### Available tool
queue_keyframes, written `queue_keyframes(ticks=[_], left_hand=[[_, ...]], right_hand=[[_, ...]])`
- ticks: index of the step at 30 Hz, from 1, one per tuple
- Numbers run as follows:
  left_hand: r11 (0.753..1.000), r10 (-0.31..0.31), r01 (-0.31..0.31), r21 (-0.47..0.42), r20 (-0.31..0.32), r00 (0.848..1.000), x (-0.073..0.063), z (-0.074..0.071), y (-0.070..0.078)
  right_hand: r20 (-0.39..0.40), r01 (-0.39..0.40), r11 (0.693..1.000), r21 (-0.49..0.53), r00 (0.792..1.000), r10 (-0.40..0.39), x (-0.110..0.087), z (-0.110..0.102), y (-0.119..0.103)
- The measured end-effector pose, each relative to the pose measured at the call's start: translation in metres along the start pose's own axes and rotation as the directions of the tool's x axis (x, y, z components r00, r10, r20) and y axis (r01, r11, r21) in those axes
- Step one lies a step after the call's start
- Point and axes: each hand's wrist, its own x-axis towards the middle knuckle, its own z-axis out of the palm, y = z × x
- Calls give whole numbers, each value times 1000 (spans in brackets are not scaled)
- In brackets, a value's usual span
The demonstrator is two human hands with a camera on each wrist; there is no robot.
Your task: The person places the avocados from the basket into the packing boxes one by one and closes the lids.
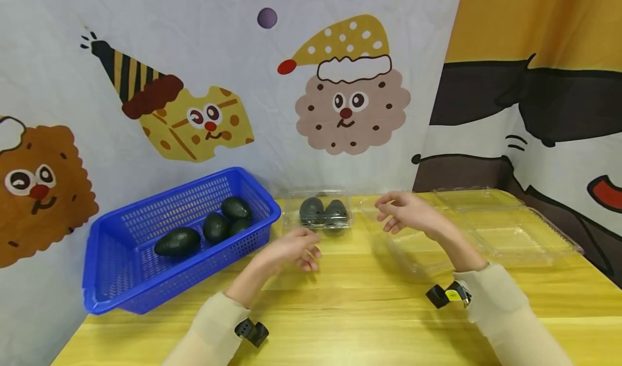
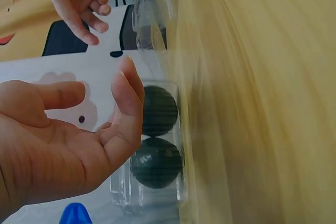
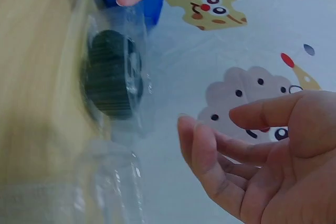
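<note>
Two dark green avocados (image 1: 312, 211) sit side by side inside a clear plastic clamshell box (image 1: 342, 223) at the back middle of the table, its lid down over them. My left hand (image 1: 291, 250) hovers in front of that box, fingers loosely bent, nothing in it. To the right of the box, my right hand (image 1: 408, 210) is raised above the clear plastic containers, its fingers relaxed and holding nothing. In the left wrist view, the left hand (image 2: 79, 140) partly overlaps the box, with both avocados (image 2: 156, 162) showing beyond its fingers.
A blue perforated basket (image 1: 112, 286) on the left holds several avocados (image 1: 177, 242). Clear plastic containers (image 1: 515, 239) lie on the right of the wood-grain table (image 1: 340, 312). Behind hangs a white cloth printed with cartoons (image 1: 233, 20).
</note>
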Motion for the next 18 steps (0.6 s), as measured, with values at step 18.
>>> queue_keyframes(ticks=[18], left_hand=[[999,28,-27,-26,40,999,4,16,12]], right_hand=[[28,10,969,-246,1000,-3,-12,-37,3]])
